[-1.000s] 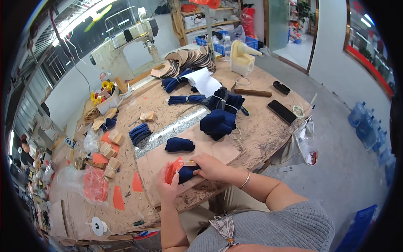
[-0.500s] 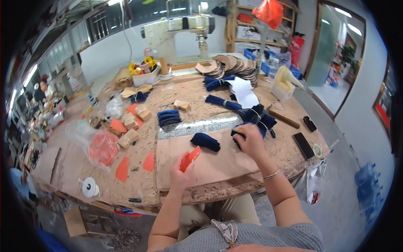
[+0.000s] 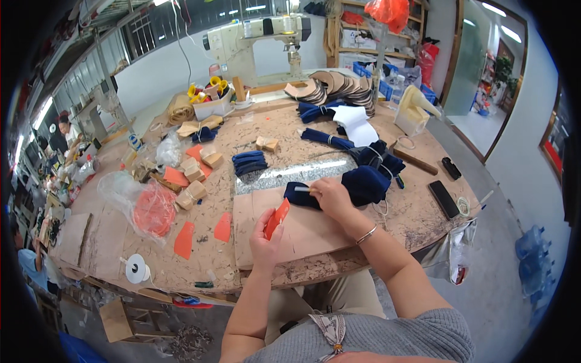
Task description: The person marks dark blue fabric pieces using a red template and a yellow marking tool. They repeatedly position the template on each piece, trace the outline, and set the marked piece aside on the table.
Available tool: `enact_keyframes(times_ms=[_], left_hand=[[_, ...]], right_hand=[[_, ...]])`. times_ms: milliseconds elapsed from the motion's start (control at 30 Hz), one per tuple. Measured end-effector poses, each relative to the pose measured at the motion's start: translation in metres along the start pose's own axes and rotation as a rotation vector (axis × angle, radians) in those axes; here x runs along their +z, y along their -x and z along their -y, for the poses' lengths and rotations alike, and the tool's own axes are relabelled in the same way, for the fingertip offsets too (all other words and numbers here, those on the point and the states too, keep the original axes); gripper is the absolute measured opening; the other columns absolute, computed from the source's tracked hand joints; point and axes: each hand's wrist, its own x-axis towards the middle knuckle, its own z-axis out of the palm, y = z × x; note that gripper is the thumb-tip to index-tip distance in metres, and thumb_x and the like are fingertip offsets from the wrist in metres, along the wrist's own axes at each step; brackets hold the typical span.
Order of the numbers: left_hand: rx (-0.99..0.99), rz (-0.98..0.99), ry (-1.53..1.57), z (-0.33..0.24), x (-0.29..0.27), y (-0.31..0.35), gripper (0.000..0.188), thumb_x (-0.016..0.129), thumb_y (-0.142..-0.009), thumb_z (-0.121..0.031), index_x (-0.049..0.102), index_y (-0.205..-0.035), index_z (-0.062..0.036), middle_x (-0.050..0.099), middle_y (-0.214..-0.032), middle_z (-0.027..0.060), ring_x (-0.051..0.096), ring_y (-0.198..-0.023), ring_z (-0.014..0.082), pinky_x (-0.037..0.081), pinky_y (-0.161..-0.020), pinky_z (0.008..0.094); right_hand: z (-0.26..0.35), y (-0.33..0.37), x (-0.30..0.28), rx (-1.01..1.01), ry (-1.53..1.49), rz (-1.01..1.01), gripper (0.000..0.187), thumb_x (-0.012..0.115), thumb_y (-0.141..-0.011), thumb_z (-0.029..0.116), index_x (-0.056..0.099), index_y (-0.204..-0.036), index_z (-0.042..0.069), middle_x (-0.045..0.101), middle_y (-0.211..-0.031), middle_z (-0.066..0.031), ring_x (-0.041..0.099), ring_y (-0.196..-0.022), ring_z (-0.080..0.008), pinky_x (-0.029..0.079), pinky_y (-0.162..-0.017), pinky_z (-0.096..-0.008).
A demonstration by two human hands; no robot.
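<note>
My left hand [image 3: 264, 242] is closed on an orange-red template piece [image 3: 278, 216], held upright above the pale board [image 3: 266, 212]. My right hand [image 3: 333, 198] pinches a thin, silvery pen-like stick [image 3: 302, 189], its tip pointing left over a dark navy fabric piece [image 3: 295, 198]. Right of that hand lies a larger navy bundle [image 3: 365, 185], and beyond it more navy pieces tied with pale bands. A small stack of navy pieces [image 3: 249, 163] sits farther off, at the edge of the speckled stone slab [image 3: 278, 175].
Two flat orange pieces [image 3: 183, 240] [image 3: 223, 227] lie to the left, near a white spool [image 3: 137, 268] and a plastic bag of orange pieces [image 3: 154, 209]. At right are a black phone [image 3: 444, 199] and a wooden rod [image 3: 417, 162]. A sewing machine [image 3: 233, 57] stands at the back.
My right hand has moved left from the tied navy bundle to the navy piece on the board, and the pen-like stick now shows in it. My left hand still holds the orange piece.
</note>
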Motion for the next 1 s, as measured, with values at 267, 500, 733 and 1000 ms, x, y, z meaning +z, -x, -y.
enact_keyframes(times_ms=[267,500,733,1000], left_hand=[[-0.034,0.008,-0.003,-0.005,0.002,0.005,0.049,0.060,-0.090,0.002,0.049,-0.137,0.0059,0.056,-0.136,0.0135,0.055,-0.123,0.0178,0.043,-0.105,0.0295],[0.024,-0.070,0.019,-0.005,0.003,0.002,0.045,0.063,-0.090,-0.001,0.053,-0.134,0.0041,0.060,-0.130,0.0122,0.058,-0.117,0.0161,0.046,-0.100,0.0278],[0.394,-0.039,-0.427,-0.010,0.000,0.014,0.039,0.068,-0.080,-0.001,0.065,-0.119,-0.0001,0.061,-0.131,0.0159,0.055,-0.122,0.0284,0.045,-0.103,0.0387],[0.547,0.523,-0.712,-0.020,0.026,-0.010,0.031,0.075,-0.072,-0.006,0.070,-0.103,-0.0048,0.064,-0.125,0.0133,0.057,-0.114,0.0333,0.047,-0.098,0.0425]], right_hand=[[-0.005,0.019,-0.007,0.069,0.031,0.024,0.014,0.073,-0.080,0.012,0.064,-0.088,0.006,0.059,-0.094,-0.0115,0.061,-0.092,-0.0331,0.051,-0.079,-0.0413],[0.002,-0.002,-0.030,0.128,-0.042,0.129,0.022,0.076,-0.081,0.019,0.063,-0.093,0.006,0.064,-0.093,-0.0099,0.063,-0.091,-0.0321,0.051,-0.079,-0.0401],[0.014,0.029,-0.057,0.063,-0.285,0.614,0.021,0.076,-0.081,0.015,0.067,-0.094,0.002,0.069,-0.090,-0.0157,0.066,-0.087,-0.0322,0.052,-0.077,-0.0381],[-0.012,0.092,-0.063,0.294,-0.498,-0.311,0.027,0.053,-0.102,0.022,0.066,-0.091,0.001,0.063,-0.074,-0.0040,0.059,-0.066,-0.0103,0.047,-0.058,-0.0281]])
